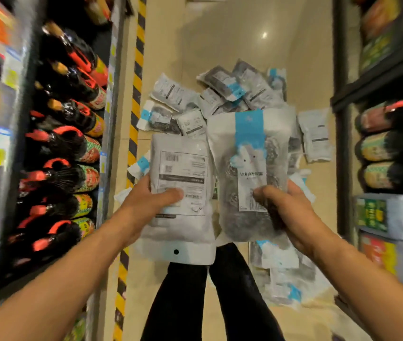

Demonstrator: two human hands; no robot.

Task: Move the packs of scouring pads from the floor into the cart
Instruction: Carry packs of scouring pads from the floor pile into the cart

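My left hand [151, 200] grips a grey pack of scouring pads [183, 168] by its left side, back label facing me, thumb across the front. In my right hand [286, 207] is a second pack [252, 153], held by its lower right with its blue band and front label toward me. Both packs are lifted above the floor, side by side. Beneath them several more packs lie in a loose pile [222, 92] on the beige floor, and others lie near my feet at the right [284, 274]. No cart is in view.
Shelves of dark bottles with red caps [67, 143] line the left side, behind a yellow-and-black striped floor strip [134, 134]. More shelves with jars and boxes [387, 148] stand on the right. My legs in black trousers [207, 299] stand in the narrow aisle.
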